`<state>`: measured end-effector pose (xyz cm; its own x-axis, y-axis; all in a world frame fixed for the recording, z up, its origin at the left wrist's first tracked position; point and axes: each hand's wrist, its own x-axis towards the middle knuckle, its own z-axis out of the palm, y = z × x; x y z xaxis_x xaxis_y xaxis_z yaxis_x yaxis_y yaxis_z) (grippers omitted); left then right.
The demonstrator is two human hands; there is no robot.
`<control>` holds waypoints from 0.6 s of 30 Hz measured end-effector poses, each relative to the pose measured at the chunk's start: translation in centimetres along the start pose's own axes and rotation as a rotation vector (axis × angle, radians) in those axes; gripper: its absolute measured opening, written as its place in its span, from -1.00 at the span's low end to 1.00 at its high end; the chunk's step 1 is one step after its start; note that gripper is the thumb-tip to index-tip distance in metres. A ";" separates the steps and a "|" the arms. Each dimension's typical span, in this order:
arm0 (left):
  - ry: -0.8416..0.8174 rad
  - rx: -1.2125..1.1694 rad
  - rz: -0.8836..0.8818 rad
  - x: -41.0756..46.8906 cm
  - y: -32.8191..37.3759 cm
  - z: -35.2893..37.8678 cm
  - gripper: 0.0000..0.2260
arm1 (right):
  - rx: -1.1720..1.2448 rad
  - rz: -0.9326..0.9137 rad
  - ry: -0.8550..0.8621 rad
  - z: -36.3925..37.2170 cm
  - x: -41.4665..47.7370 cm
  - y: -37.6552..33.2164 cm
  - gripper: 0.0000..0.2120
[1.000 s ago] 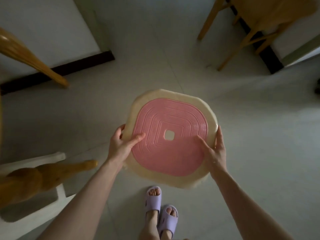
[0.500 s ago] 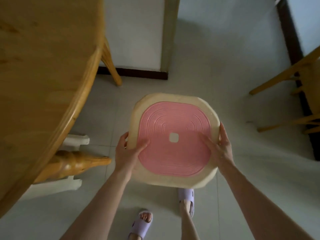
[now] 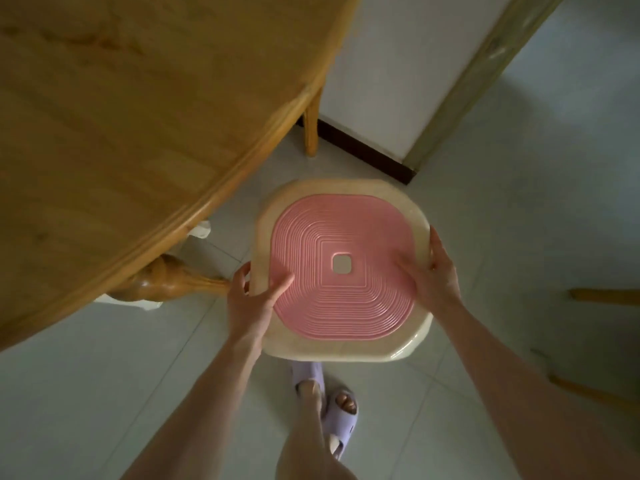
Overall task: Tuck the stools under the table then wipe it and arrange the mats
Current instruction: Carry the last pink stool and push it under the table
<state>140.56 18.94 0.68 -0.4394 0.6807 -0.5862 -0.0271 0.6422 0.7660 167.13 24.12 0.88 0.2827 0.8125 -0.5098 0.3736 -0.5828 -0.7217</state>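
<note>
Both hands grip one stool (image 3: 343,268) by its cream rim, the left hand (image 3: 247,303) and the right hand (image 3: 434,271) on opposite sides, just beside the table (image 3: 145,133) edge, above the floor (image 3: 519,209).

We are looking steeply down from head height, close over the stool (image 3: 341,268) gripped by both hands, the table (image 3: 138,133) edging in at upper left.

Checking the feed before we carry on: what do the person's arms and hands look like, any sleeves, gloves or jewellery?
Both forearms are bare, no sleeves in view. The left hand and right hand wear no gloves, and no rings, watch or bracelets show.
</note>
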 end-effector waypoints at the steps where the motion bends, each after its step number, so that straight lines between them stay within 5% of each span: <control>1: 0.020 -0.010 -0.019 0.6 0.2 0.0 -0.27 | -0.019 -0.013 -0.021 0.5 1.2 -0.8 -0.19; 18: 0.306 -0.160 -0.199 5.1 -1.4 2.4 -0.36 | -0.182 -0.127 -0.364 6.6 12.7 -6.9 -0.18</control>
<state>140.49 22.31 -4.03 -0.6581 0.3963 -0.6402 -0.2675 0.6717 0.6908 162.29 38.53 -3.75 -0.0937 0.8108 -0.5778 0.5443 -0.4442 -0.7116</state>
